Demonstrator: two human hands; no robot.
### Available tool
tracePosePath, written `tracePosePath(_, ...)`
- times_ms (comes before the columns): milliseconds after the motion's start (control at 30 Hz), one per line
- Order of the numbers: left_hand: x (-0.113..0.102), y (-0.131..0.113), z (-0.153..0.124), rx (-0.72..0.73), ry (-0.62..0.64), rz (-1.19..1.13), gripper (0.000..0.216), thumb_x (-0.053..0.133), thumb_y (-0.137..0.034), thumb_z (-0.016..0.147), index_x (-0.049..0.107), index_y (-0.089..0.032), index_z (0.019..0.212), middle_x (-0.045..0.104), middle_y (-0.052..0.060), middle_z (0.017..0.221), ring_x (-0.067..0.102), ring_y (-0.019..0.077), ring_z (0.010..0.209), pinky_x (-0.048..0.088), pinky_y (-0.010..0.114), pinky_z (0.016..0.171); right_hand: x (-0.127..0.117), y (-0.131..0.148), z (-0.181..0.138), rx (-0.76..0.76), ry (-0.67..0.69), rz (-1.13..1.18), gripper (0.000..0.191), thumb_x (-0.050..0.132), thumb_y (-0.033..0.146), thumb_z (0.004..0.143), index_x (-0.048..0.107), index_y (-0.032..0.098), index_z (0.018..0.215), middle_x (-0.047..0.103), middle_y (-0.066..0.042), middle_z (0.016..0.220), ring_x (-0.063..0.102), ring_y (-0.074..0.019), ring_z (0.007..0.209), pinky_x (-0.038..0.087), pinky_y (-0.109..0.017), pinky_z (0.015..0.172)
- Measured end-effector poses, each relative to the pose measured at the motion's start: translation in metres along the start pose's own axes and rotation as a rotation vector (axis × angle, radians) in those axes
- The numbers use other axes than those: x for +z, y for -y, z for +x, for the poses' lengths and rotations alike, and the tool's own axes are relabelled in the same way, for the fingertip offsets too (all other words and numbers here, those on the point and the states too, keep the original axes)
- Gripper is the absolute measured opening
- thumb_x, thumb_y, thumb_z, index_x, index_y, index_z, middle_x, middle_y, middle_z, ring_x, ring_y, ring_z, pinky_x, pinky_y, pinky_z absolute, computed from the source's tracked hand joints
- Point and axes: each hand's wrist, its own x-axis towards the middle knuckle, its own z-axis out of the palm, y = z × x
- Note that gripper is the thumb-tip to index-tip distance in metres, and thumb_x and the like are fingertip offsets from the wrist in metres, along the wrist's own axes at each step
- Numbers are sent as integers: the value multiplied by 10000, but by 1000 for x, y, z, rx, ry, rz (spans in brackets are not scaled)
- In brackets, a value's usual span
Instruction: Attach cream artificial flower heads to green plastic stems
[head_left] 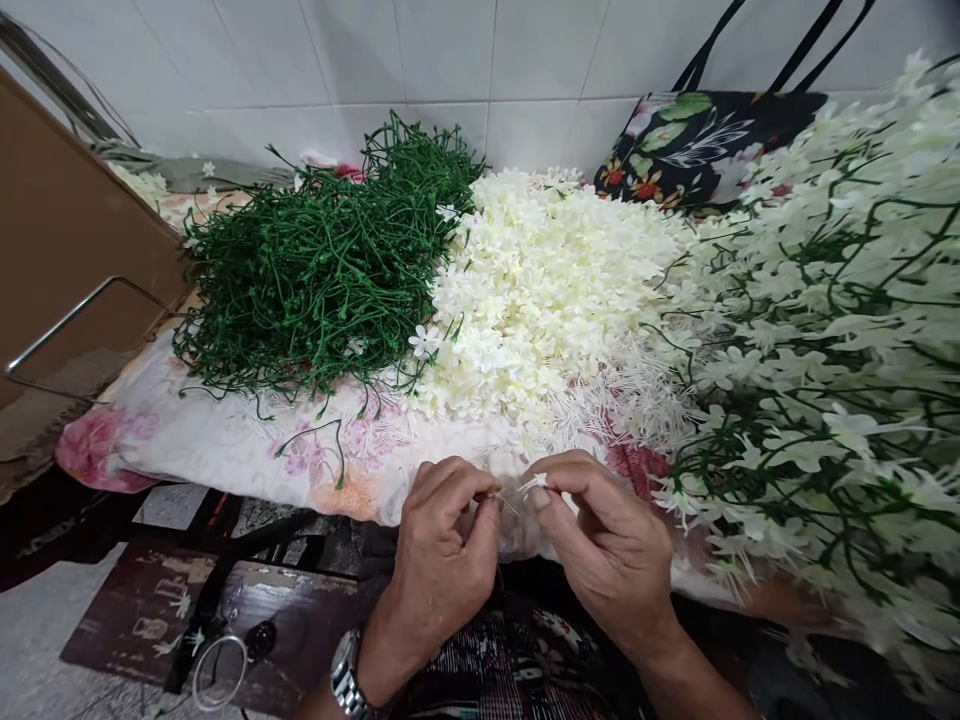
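Note:
Close to the cloth's front edge, my left hand (450, 540) pinches thumb and forefinger together on something too small to make out; a thin pale strand shows by the fingertips. Facing it, my right hand (604, 545) grips a small white plastic stamen piece (536, 482) whose thin prongs point left. A little space separates the two sets of fingertips. Beyond the hands lie a heap of loose white artificial petals (555, 280) and a scatter of thin white stamen pieces (637, 400). A pile of green plastic stems (322, 270) sits to their left.
Assembled white artificial flowers (847, 350) are heaped high on the right. One green stem (339, 450) lies alone on the floral cloth (210, 430). A floral black bag (697, 145) leans against the tiled wall; a cardboard box (75, 230) stands left. Below is a brown wooden board (292, 620).

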Motion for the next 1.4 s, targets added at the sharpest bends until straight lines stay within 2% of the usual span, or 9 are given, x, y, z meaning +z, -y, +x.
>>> tracePosePath(100, 3, 0, 3, -25, 79, 176, 146, 492, -81, 772, 572, -165, 684, 577, 7, 651, 526, 169, 664, 362, 327, 674, -9, -4, -3, 110, 3, 9, 80, 516, 148, 838, 532, 203, 783, 611, 15, 754, 590, -84, 662, 473, -181, 588)
tracePosePath(233, 4, -3, 7, 25, 167, 375, 143, 498, -127, 788, 582, -167, 679, 567, 23, 676, 523, 197, 696, 338, 357, 690, -23, -9, -6, 221, 33, -100, 81, 528, 210, 843, 547, 204, 764, 567, 46, 591, 560, -77, 499, 434, -166, 472)
tracePosePath(400, 10, -6, 27, 166, 86, 496, 172, 459, -115, 826, 599, -184, 755, 576, 31, 717, 517, 207, 733, 332, 350, 685, -31, -8, -5, 109, 14, -228, 80, 542, 164, 818, 545, 200, 746, 526, 69, 550, 461, -46, 423, 362, -150, 419)
tracePosePath(600, 26, -7, 50, 235, 230, 659, 177, 463, -55, 780, 574, -174, 711, 568, 52, 743, 513, 220, 728, 348, 361, 674, -33, -12, -3, -20, 61, -277, 90, 506, 114, 829, 534, 182, 778, 518, 48, 617, 487, -50, 531, 391, -148, 528)
tracePosePath(700, 26, -6, 50, 221, 222, 618, 177, 457, -47, 776, 546, -174, 690, 561, 44, 731, 510, 210, 723, 350, 357, 677, -34, -15, -4, -24, 92, -265, 92, 483, 113, 842, 524, 169, 783, 506, 37, 627, 486, -55, 549, 393, -157, 542)
tracePosePath(1000, 13, -5, 45, 48, 157, 298, 181, 464, -90, 757, 405, -202, 628, 504, -18, 651, 482, 157, 652, 353, 318, 674, -30, -9, 7, 11, 195, -236, 147, 453, 135, 839, 528, 163, 716, 530, 22, 617, 495, -75, 536, 394, -194, 527)
tracePosePath(1167, 4, -9, 43, -32, 145, 65, 168, 501, -108, 730, 417, -197, 616, 482, -24, 613, 478, 146, 625, 375, 282, 611, -26, -7, 10, 71, 229, -278, 177, 450, 161, 827, 528, 168, 669, 544, 21, 588, 494, -81, 514, 381, -202, 514)
tracePosePath(1267, -1, -12, 36, 3, 141, 19, 169, 504, -96, 737, 430, -193, 620, 484, -25, 606, 478, 137, 609, 381, 271, 590, -25, -7, 11, 99, 243, -291, 180, 457, 180, 820, 540, 168, 660, 557, 18, 579, 492, -84, 508, 367, -206, 508)
tracePosePath(1400, -2, -13, 27, 180, 107, 76, 175, 454, -59, 762, 452, -191, 647, 519, -11, 629, 496, 135, 624, 396, 277, 608, -23, -7, 13, 118, 261, -283, 183, 469, 184, 800, 545, 166, 636, 543, 29, 540, 472, -77, 477, 349, -200, 490)
